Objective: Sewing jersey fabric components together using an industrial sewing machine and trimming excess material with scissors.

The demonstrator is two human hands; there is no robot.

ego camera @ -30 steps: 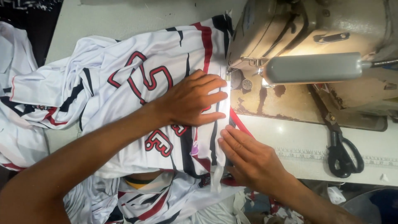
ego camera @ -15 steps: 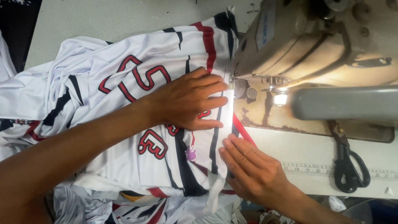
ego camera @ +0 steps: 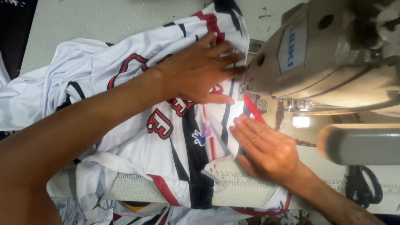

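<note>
The white jersey, with red and black trim and red outlined figures, lies spread flat on the pale bench, its seam edge running under the head of the sewing machine. I have the left hand pressed palm-down on the cloth, fingers spread and flat, the tips just beside the needle area. The right hand lies flat too, fingers together and extended, pressing the folded edge against the bench nearer me; neither hand pinches anything. My worry is how near the left fingertips sit to the needle: a slip forward could bring them under it. Loose folds at the left could also drag and skew the seam. I judge the garment's long axis to run from lower left, where it hangs off the bench edge, up toward the machine at upper right, the seam itself pointing away from me. Black scissors lie at the right, well apart from both hands
</note>
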